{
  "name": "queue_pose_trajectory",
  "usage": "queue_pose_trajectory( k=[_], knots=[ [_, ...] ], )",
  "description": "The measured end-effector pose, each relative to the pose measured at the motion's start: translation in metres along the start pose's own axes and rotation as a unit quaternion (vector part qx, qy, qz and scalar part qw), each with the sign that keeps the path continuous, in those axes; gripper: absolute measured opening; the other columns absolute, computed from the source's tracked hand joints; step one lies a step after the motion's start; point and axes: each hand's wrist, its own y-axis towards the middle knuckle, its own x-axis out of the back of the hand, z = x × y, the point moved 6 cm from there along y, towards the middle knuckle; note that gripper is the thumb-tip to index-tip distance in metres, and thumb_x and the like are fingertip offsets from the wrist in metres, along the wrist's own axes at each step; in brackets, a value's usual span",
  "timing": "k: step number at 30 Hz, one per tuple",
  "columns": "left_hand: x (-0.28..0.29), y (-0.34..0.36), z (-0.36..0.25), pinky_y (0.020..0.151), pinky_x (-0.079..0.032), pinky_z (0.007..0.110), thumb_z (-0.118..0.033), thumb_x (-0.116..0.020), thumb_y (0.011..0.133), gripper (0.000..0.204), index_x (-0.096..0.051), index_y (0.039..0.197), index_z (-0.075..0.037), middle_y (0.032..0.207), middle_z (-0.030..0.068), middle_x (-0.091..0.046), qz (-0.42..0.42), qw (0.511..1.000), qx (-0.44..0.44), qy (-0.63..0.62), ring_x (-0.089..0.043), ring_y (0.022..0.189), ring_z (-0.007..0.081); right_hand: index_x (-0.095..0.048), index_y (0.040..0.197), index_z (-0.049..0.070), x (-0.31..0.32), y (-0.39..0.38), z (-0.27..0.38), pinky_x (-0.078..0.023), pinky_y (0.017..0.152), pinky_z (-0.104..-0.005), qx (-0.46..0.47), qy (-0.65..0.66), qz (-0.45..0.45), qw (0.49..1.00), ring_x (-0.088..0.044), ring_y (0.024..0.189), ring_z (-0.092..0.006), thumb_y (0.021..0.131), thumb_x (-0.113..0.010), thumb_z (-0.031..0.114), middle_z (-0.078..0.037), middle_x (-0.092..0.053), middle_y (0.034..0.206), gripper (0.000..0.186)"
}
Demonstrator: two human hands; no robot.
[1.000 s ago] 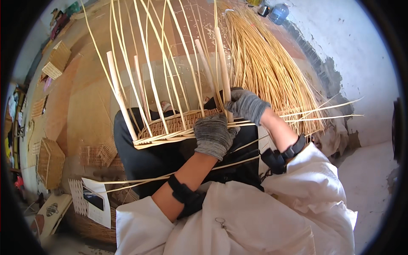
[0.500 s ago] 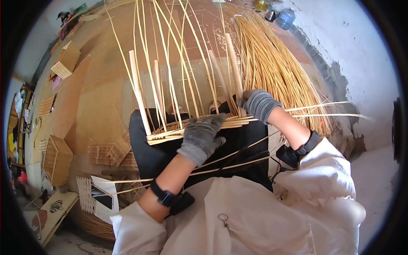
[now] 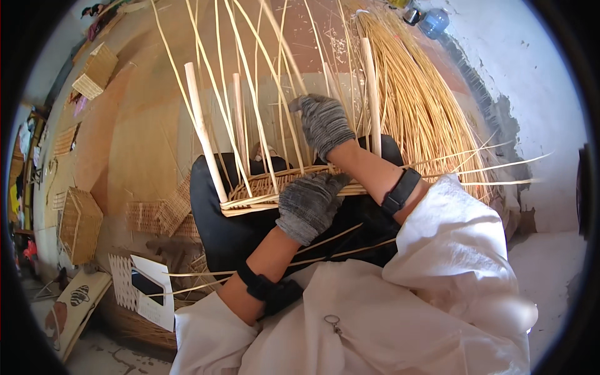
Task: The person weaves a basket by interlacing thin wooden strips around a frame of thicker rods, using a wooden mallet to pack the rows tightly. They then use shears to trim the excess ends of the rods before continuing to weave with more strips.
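Note:
A half-woven wicker basket lies across my lap, with thicker wooden posts at its corners and several thin upright rods rising between them. My left hand, in a grey knit glove, is closed over the basket's near edge; its fingertips are partly hidden under my right forearm. Crossing above it, my right hand, gloved too, pinches an upright wicker rod partway up. Loose weaving rods stick out past the basket's right end.
A large bundle of long rods lies on the floor at the right, beside the worn wall. Finished-looking woven baskets stand at the left. A white card and a painted board are at lower left. A water jug stands far right.
My right hand has left the basket's right corner post, moving left and up to take hold of an upright rod. My left hand has shifted slightly right along the near edge.

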Motion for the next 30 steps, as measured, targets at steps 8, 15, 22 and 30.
queue_pose_trajectory(
  k=[8, 15, 22, 30],
  knots=[
    [0.021, -0.016, -0.005, 0.088, -0.045, 0.041, -0.019, -0.066, 0.072, 0.055, -0.049, 0.124, -0.009, 0.112, 0.0165, -0.058, -0.034, 0.998, -0.045, -0.004, -0.056, 0.102, 0.0338, -0.063, 0.096, 0.007, 0.005, 0.004, 0.018, -0.05, 0.079, -0.0306, 0.072, -0.235, 0.026, 0.969, -0.064, 0.084, -0.0223, 0.079, -0.06, 0.007, -0.013, -0.065, 0.094, 0.017],
    [0.098, -0.048, -0.005, 0.087, -0.047, 0.037, -0.015, -0.072, 0.072, 0.051, -0.053, 0.118, -0.006, 0.105, 0.0144, -0.06, -0.177, 0.984, -0.023, -0.023, -0.058, 0.1, 0.0292, -0.06, 0.101, 0.001, 0.078, -0.061, 0.102, -0.05, 0.061, -0.0315, 0.118, -0.461, -0.008, 0.879, -0.06, 0.064, -0.0204, 0.087, -0.058, 0.026, -0.01, -0.062, 0.074, 0.028],
    [-0.014, 0.033, -0.044, 0.09, -0.043, 0.04, -0.045, -0.055, 0.083, 0.056, -0.051, 0.118, -0.001, 0.116, 0.0156, -0.055, 0.034, 0.997, 0.034, 0.056, -0.052, 0.108, 0.0304, -0.056, 0.112, -0.006, 0.132, -0.091, 0.047, -0.053, 0.07, -0.0355, -0.182, -0.155, 0.082, 0.967, -0.066, 0.076, -0.0267, 0.086, -0.06, 0.033, -0.02, -0.066, 0.085, 0.047],
    [-0.026, 0.025, -0.034, 0.084, -0.047, 0.04, -0.039, -0.059, 0.081, 0.049, -0.055, 0.112, 0.0, 0.106, 0.0157, -0.059, 0.021, 0.998, -0.026, 0.047, -0.057, 0.099, 0.0292, -0.062, 0.104, -0.004, 0.117, -0.1, 0.01, -0.049, 0.056, -0.0265, -0.163, -0.075, 0.103, 0.978, -0.059, 0.062, -0.0153, 0.083, -0.066, 0.029, -0.009, -0.062, 0.071, 0.04]
  ],
)
